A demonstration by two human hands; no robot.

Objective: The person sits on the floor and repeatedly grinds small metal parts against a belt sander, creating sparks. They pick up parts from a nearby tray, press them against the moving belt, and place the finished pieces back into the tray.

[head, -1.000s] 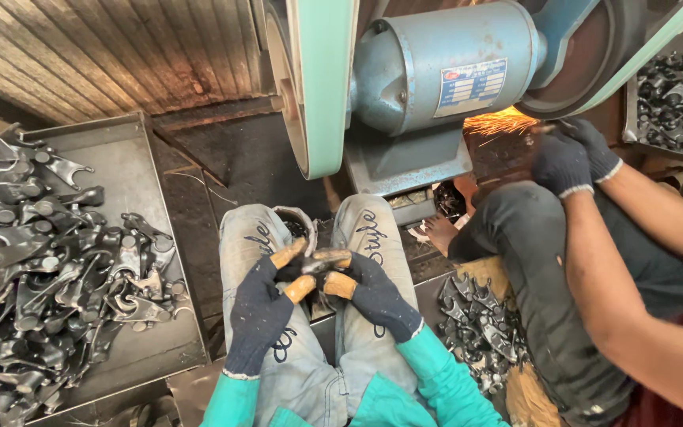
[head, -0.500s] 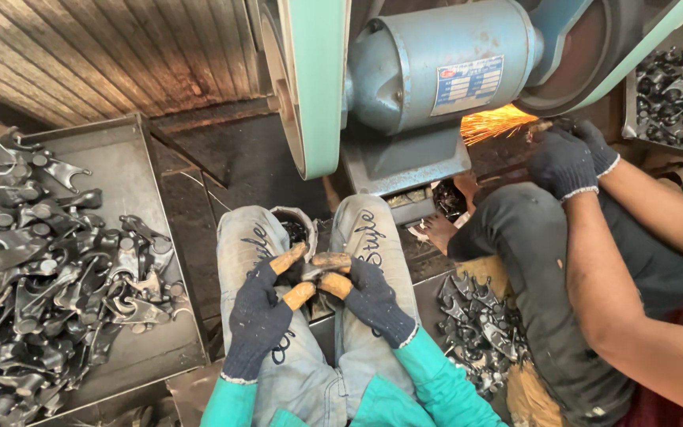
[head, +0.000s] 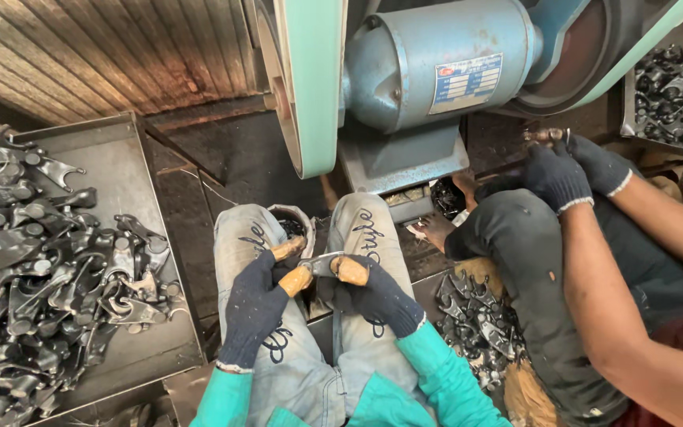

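Corrugated metal sheeting backs a grimy workshop floor where a blue electric motor (head: 436,71) and its green belt guard (head: 310,79) stand just ahead of my knees. I sit low in pale jeans, and both my hands wear dark knit gloves with tan-wrapped fingertips. My left hand (head: 256,304) is curled, its thumb and forefinger pinching one end of a small grey metal part (head: 323,264) held over my lap between the thighs. My right hand (head: 373,294) is closed around the other end of the same part, fingers folded tight and thumb pressed on top. A small round pot (head: 292,224) of dark pieces sits between my knees, just beyond the part. To my left, a steel tray (head: 112,166) carries a heap of dark forged pieces (head: 33,269). At my right a co-worker's gloved hands (head: 567,170) are pressed together near the machine's far wheel, and more pieces (head: 480,324) lie on the floor beside that person's leg.
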